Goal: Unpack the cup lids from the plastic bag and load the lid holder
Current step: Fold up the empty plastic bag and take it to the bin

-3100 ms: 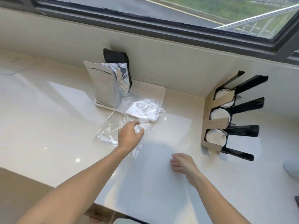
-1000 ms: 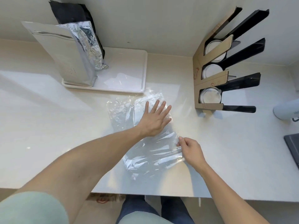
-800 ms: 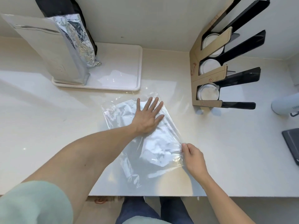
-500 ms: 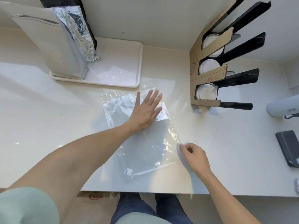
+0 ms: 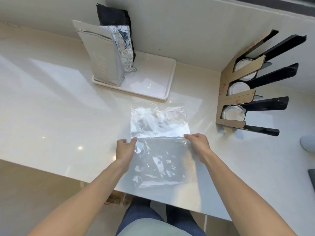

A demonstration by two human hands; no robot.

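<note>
Bag point(image 5: 160, 133) flat on counter point(image 5: 51, 108), looks empty. Left hand point(image 5: 125, 148), right hand point(image 5: 198, 144) pinch its side edges at fold. Holder point(image 5: 226, 99) off right, lids point(image 5: 232, 113) inside; right hand nearer.

Pale counter point(image 5: 51, 106) with plastic bag point(image 5: 160, 143), white tray point(image 5: 167, 92), lid holder point(image 5: 226, 97).

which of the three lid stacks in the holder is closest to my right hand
The bottom lid stack in the lid holder; the other two sit farther up toward the wall, away from your right hand.
</note>
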